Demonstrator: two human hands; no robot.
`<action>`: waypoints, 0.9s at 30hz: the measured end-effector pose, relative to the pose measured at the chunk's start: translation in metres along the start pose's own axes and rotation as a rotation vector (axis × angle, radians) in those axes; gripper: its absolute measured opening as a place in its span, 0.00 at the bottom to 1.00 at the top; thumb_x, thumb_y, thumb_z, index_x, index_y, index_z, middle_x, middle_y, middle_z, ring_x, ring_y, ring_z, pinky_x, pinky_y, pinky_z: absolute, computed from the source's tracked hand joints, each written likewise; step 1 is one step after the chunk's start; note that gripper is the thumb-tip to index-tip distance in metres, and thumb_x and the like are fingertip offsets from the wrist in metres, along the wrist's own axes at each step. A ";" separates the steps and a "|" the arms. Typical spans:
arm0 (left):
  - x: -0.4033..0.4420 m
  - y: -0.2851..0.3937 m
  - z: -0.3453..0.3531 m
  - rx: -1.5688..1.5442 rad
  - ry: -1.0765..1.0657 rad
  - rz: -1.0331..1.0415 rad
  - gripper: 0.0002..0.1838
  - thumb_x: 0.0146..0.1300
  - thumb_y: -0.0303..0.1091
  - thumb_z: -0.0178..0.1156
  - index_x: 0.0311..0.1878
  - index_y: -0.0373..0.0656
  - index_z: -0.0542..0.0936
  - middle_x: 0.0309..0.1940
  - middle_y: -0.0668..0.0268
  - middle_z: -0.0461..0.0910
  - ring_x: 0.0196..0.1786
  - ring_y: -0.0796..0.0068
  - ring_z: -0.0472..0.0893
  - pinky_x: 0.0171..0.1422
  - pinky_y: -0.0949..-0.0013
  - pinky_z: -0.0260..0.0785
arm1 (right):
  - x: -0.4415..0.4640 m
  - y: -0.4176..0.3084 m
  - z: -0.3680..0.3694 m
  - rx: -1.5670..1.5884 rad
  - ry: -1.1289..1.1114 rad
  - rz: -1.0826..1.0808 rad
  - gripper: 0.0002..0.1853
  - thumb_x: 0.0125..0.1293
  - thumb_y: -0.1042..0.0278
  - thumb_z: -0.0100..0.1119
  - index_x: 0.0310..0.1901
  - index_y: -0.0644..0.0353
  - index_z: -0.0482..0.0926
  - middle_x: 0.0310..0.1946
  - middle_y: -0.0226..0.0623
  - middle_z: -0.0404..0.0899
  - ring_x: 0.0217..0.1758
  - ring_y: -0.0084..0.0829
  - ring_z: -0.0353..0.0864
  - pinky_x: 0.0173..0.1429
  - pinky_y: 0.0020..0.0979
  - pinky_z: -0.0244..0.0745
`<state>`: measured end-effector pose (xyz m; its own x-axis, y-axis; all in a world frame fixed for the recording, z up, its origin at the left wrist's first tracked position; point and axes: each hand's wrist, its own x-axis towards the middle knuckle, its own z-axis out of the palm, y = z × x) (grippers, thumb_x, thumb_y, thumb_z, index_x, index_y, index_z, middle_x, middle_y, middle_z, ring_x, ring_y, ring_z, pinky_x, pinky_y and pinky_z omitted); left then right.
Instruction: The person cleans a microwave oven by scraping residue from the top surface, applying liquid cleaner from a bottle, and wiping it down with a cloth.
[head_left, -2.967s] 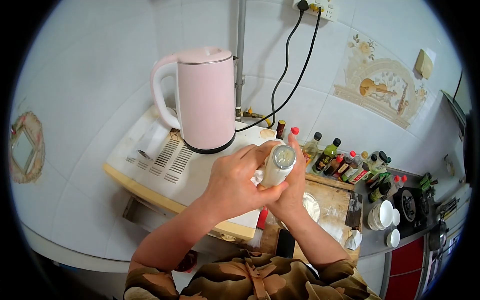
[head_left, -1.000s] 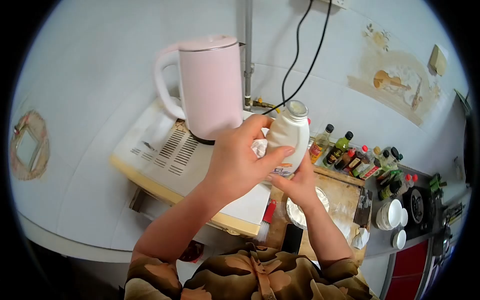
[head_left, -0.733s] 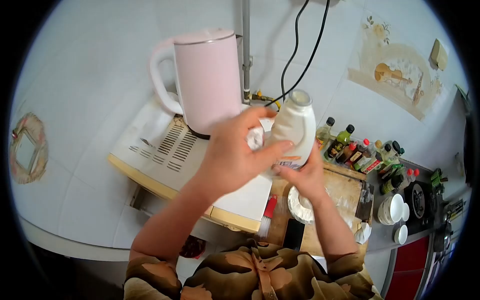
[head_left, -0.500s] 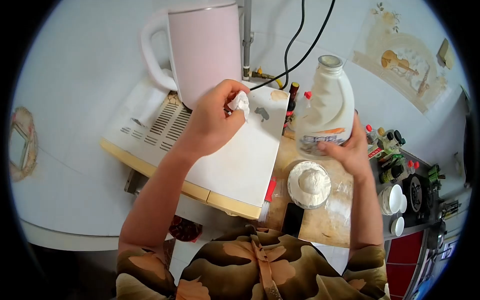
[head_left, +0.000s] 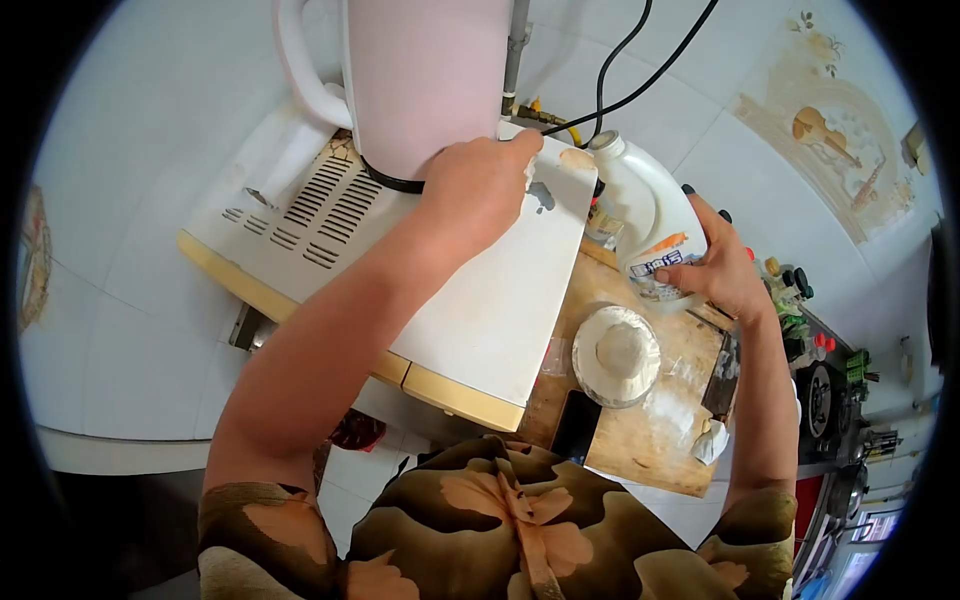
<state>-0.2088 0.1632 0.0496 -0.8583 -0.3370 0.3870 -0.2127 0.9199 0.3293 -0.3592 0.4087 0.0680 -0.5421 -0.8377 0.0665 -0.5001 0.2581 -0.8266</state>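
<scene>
My left hand (head_left: 478,195) is closed over the top of a white microwave-like appliance (head_left: 470,330), beside the base of a large pink kettle (head_left: 425,90). A bit of crumpled white tissue (head_left: 530,176) shows at its fingertips, close to a grey patch (head_left: 541,198) on the appliance top. Wrapped round the lower part of a white plastic bottle (head_left: 650,205) is my right hand (head_left: 722,268). The bottle leans left, its mouth near the appliance's back right corner. Below it sits a bowl of white flour (head_left: 616,358) with a rounded lump in it.
The bowl stands on a floury wooden board (head_left: 650,440), with a black phone (head_left: 577,425) at its front left. A crumpled white piece (head_left: 711,441) lies at the board's right edge. Black cables (head_left: 640,88) hang at the back. Several seasoning bottles (head_left: 795,285) stand beyond my right arm.
My left hand has moved right and up across the appliance with the tissue. The bottle has gone from nearly upright to tilted left, its mouth nearer the appliance. The view has shifted somewhat.
</scene>
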 end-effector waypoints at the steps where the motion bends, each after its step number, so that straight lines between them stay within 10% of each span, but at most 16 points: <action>1: -0.001 -0.003 0.004 -0.001 -0.004 -0.003 0.12 0.63 0.28 0.56 0.50 0.42 0.79 0.30 0.52 0.83 0.35 0.51 0.82 0.39 0.53 0.72 | 0.003 0.002 -0.001 -0.010 -0.010 -0.005 0.32 0.43 0.77 0.74 0.55 0.59 0.75 0.45 0.32 0.80 0.51 0.26 0.77 0.58 0.31 0.74; 27: -0.011 -0.017 0.018 -0.147 0.085 -0.001 0.17 0.59 0.28 0.57 0.53 0.40 0.81 0.39 0.53 0.83 0.39 0.52 0.81 0.47 0.55 0.73 | 0.028 0.003 0.003 -0.321 -0.120 0.046 0.32 0.43 0.77 0.75 0.54 0.57 0.75 0.44 0.37 0.84 0.46 0.31 0.82 0.56 0.33 0.75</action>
<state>-0.2043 0.1549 0.0246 -0.8144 -0.3593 0.4557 -0.1378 0.8825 0.4496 -0.3740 0.3850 0.0654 -0.4958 -0.8671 -0.0489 -0.6737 0.4195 -0.6084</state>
